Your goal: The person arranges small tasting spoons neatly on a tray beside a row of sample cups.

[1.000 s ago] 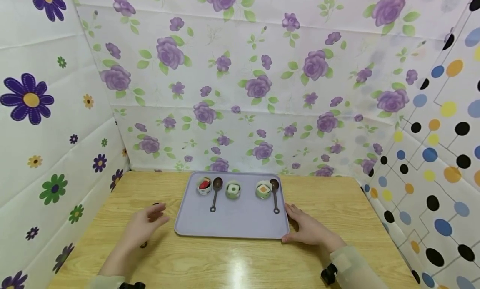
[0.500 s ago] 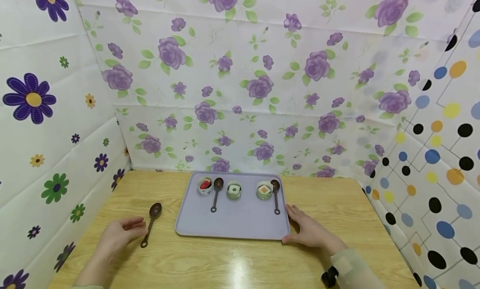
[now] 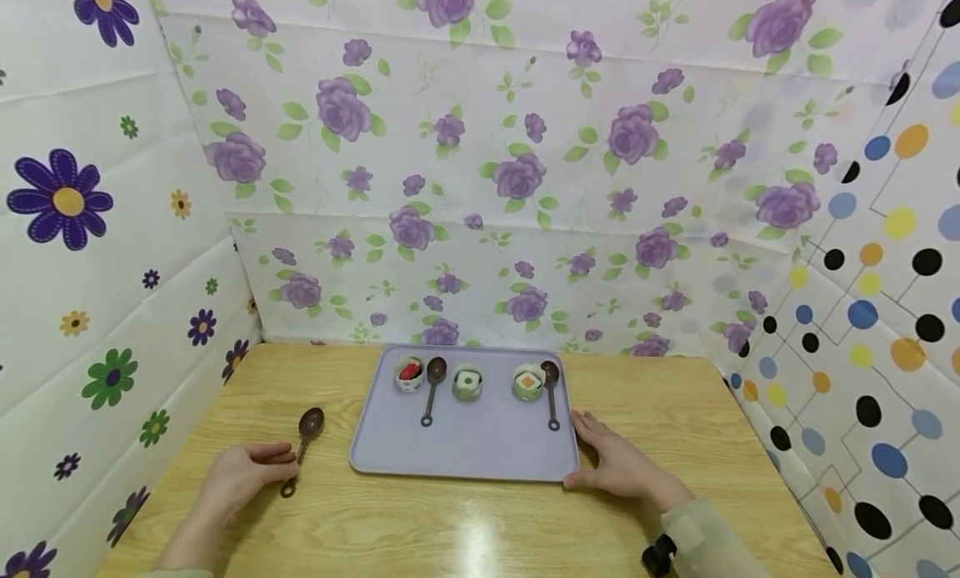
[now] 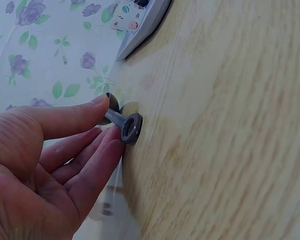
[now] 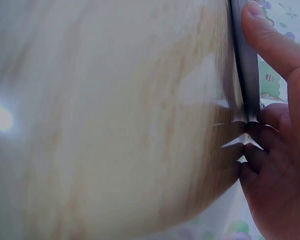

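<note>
A dark brown spoon (image 3: 303, 449) lies on the wooden table, left of a lilac tray (image 3: 465, 457). With thumb and fingertips, my left hand (image 3: 238, 476) pinches its handle; the left wrist view shows the handle's ring end (image 4: 132, 128) beside the fingers. My right hand (image 3: 618, 461) rests against the tray's near right corner, fingers reaching along its side and thumb by the corner. On the tray sit a cup with a red top (image 3: 409, 375), two green cups with white tops (image 3: 467, 382) (image 3: 528, 382), and two more brown spoons (image 3: 432, 391) (image 3: 552, 395).
The wooden table (image 3: 397, 528) extends around the tray. Floral cloth (image 3: 480, 186) hangs behind, a daisy-patterned cloth (image 3: 97, 295) stands at left, and a dotted cloth (image 3: 877, 345) at right.
My left hand has moved left and toward me, from above the spoon to its handle. The spoon there has come into full view. My right hand and the tray have stayed put.
</note>
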A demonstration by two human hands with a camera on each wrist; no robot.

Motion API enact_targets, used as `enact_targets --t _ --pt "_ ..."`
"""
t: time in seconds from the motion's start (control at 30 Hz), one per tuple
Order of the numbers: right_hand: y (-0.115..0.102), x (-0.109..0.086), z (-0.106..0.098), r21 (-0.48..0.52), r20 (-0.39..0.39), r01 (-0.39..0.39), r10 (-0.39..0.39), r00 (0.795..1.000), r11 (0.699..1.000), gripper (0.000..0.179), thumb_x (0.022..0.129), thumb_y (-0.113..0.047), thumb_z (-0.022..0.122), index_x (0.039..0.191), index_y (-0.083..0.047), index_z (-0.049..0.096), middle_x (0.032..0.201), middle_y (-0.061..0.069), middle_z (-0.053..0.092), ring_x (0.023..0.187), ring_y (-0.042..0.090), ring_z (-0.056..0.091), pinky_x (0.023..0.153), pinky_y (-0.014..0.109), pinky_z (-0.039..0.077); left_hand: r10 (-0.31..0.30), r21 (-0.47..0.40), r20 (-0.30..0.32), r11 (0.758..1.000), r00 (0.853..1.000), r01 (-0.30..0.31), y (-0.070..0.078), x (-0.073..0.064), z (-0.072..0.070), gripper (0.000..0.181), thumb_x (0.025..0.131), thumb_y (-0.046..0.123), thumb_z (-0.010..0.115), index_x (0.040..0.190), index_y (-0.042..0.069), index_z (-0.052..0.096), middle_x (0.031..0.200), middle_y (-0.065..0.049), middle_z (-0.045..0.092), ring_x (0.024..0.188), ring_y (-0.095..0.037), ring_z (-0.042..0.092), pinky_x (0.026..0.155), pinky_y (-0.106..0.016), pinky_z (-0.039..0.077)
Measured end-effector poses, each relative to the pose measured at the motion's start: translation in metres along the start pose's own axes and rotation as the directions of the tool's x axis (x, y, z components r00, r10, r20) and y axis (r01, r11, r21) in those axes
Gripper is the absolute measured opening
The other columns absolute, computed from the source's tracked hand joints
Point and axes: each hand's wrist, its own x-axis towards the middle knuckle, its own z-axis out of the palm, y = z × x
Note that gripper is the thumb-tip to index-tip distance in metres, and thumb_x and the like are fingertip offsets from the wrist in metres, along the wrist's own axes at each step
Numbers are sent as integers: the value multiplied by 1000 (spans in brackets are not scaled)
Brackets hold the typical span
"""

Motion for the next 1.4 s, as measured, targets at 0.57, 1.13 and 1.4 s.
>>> enact_targets --t 0.57,1.13,1.4 --pt "1 0 1 5 -5 0 0 1000 1000 121 86 -67 81 171 -6 20 175 22 17 162 44 14 124 67 23 50 -2 -85 999 995 -51 7 -2 14 59 78 4 93 129 -15 70 115 -21 78 95 -24 79 71 -13 53" --pt "1 0 1 14 -3 -14 14 1000 1000 120 87 -65 81 172 -8 19 176 19 17 163 41 12 125 66 22 62 112 -116 993 991 -49 6 0 14 38 78 9 94 111 -4 82 103 -12 82 96 -24 75 101 -57 52" --pt "2 0 2 17 -4 -9 9 1000 1000 120 87 -65 81 171 -7 19 176 21 17 162 42 12 125 67 22 72 104 -105 993 992 -61 3 1 13 37 78 9 94 111 -3 82 103 -11 82 93 -15 72 91 -38 56"
